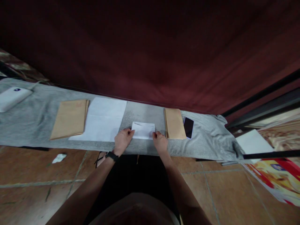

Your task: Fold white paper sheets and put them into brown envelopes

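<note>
A folded sheet of white paper [143, 130] lies on the grey cloth in front of me, with a fold line near its far edge. My left hand [123, 140], a dark watch on its wrist, pinches the paper's left edge between thumb and fingers. At the opposite edge, my right hand [160, 141] pinches the lower right corner. Larger white sheets [103, 120] lie to the left, partly under a stack of brown envelopes [69, 119]. Just right of my right hand sits another brown envelope stack [175, 123].
A dark-screened phone [188, 127] lies beside the right stack. At the far left is a white device [14, 98] with a cable. The grey cloth [206, 134] covers a narrow table against a dark red curtain [140, 62]. A colourful box [278, 178] is at right.
</note>
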Tool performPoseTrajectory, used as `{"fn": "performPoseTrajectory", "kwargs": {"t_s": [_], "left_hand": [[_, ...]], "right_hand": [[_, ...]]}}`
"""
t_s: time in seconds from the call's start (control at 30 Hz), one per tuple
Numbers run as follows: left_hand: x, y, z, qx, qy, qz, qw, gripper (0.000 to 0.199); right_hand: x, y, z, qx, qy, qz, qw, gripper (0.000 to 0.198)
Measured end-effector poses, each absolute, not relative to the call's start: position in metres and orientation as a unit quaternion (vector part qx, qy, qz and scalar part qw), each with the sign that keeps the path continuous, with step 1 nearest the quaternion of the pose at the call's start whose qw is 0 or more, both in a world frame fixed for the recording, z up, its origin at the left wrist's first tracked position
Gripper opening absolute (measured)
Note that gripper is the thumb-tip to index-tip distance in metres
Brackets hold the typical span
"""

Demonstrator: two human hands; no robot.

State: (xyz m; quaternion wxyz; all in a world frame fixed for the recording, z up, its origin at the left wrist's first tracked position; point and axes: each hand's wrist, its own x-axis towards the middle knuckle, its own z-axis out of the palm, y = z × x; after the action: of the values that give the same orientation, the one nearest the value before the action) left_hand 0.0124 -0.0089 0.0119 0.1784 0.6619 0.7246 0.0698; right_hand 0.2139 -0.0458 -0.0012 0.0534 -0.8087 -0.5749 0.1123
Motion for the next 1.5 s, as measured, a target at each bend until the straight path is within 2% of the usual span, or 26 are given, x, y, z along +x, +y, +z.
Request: {"fn": "performPoseTrajectory", "kwargs": {"t_s": [0.27,0.8,1.27,1.5], "left_hand": [[0.019,0.0,0.017,0.655,0.739,0.042,0.153,0.047],[0.029,0.001,0.006,0.659,0.745,0.041,0.096,0.051],[0.03,0.0,0.001,0.675,0.731,0.048,0.085,0.05],[0.031,-0.001,0.006,0.679,0.728,0.041,0.082,0.049]], "right_hand": [[0.208,-0.038,-0.003,-0.811,-0.581,0.054,0.042,0.035],[0.209,-0.033,-0.013,-0.787,-0.61,-0.001,0.091,0.029],[0.209,-0.033,-0.014,-0.786,-0.61,0.002,0.106,0.029],[0.194,-0.035,-0.015,-0.701,-0.693,0.021,0.167,0.042]]}}
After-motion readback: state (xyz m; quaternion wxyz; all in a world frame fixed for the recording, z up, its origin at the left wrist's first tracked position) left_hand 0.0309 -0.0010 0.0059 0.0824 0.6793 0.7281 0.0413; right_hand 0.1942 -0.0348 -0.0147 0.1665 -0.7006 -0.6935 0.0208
